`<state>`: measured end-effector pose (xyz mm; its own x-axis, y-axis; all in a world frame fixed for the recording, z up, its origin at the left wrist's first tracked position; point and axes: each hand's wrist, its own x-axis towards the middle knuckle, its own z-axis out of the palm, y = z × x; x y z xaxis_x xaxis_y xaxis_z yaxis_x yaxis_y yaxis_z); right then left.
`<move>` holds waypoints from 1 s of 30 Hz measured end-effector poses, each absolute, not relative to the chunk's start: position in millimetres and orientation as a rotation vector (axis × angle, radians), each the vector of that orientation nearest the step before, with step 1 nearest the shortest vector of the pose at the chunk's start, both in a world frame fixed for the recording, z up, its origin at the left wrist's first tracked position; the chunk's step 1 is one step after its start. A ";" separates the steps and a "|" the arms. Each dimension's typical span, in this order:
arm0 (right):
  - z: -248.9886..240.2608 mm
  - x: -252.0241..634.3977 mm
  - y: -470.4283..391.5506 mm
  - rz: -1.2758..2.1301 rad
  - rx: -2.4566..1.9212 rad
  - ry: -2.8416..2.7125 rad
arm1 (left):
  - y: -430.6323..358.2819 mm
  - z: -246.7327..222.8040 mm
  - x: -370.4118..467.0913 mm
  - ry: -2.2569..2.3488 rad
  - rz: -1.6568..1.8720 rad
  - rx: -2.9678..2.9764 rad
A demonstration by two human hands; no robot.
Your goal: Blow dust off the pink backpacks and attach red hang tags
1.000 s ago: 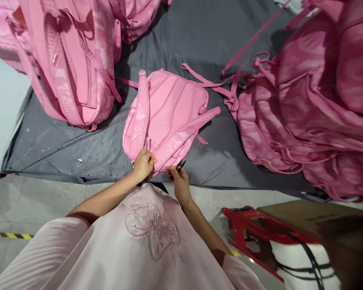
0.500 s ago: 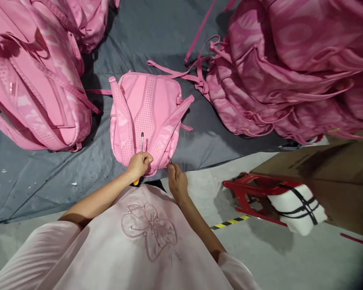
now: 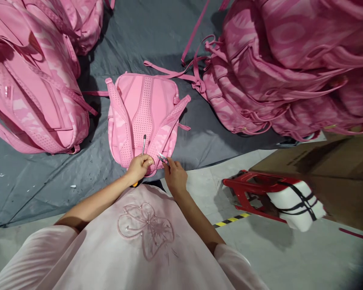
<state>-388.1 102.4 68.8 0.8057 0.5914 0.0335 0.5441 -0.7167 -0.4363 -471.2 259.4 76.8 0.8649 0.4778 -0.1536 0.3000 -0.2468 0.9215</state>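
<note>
A small pink backpack (image 3: pixel 145 108) lies on the grey sheet with its perforated back panel and shoulder straps facing up. My left hand (image 3: pixel 140 166) is closed over its lower edge, holding a thin pen-like tool (image 3: pixel 144 144) whose dark tip points away from me. Its fingertips are pinched near the bottom of the right strap. My right hand (image 3: pixel 176 175) grips small metal snips (image 3: pixel 162 158) at the lower right edge of the backpack, with the blades pointing left toward my left fingertips.
Larger pink backpacks (image 3: pixel 33 80) lie at the left, and a heap of pink backpacks (image 3: pixel 260 72) fills the right. A red stool (image 3: pixel 245 189) with a strapped white pad (image 3: pixel 296 203) stands by a cardboard box (image 3: pixel 335 169) at the lower right.
My right hand has turned inward, bringing the snips left over the backpack, where their blades now show. The pen-like tool in my left hand has tilted slightly right.
</note>
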 end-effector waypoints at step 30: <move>62.5 -386.9 45.7 0.699 -1.494 0.258 | 280.2 99.0 -516.9 0.666 0.530 1.774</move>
